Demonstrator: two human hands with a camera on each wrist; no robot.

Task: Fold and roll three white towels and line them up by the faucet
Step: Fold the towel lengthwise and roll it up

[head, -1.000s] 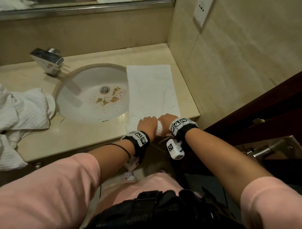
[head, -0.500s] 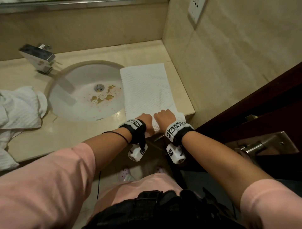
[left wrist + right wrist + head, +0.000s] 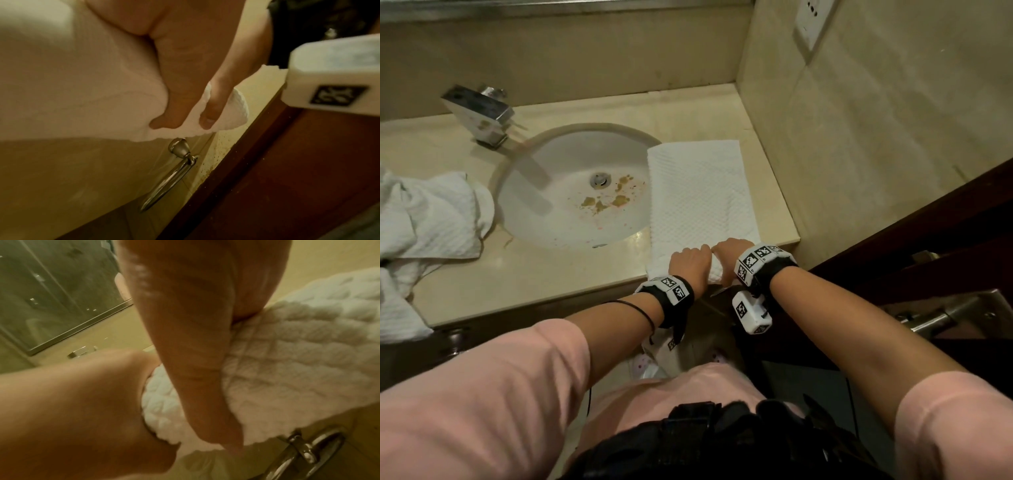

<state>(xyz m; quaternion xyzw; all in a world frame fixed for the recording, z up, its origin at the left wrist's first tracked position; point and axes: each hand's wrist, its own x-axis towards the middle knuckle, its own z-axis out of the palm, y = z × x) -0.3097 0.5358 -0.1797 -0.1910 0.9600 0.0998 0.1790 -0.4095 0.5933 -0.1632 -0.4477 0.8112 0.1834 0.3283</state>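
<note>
A folded white towel [image 3: 698,192] lies flat on the counter right of the sink, running from the back toward the front edge. Its near end is curled into a small roll [image 3: 717,270] at the counter's edge. My left hand [image 3: 690,262] and right hand [image 3: 732,247] sit side by side on that roll, fingers curled over it. In the left wrist view the thumb and fingers [image 3: 211,110] wrap the rolled towel [image 3: 228,112]. The right wrist view shows my right thumb [image 3: 205,386] pressed along the roll [image 3: 287,378]. More white towels [image 3: 431,222] lie crumpled left of the sink. The chrome faucet [image 3: 479,114] stands at the back left.
The oval sink [image 3: 541,164] has brown stains near its drain. A tiled wall [image 3: 859,137] bounds the counter on the right, with a dark wooden door [image 3: 928,246] and its metal handle [image 3: 945,315] beyond. A towel ring [image 3: 170,175] hangs below the counter edge.
Both hands have stayed on the towel's near end and turned it further into a roll at the counter's front edge. The head camera has shifted a little.
</note>
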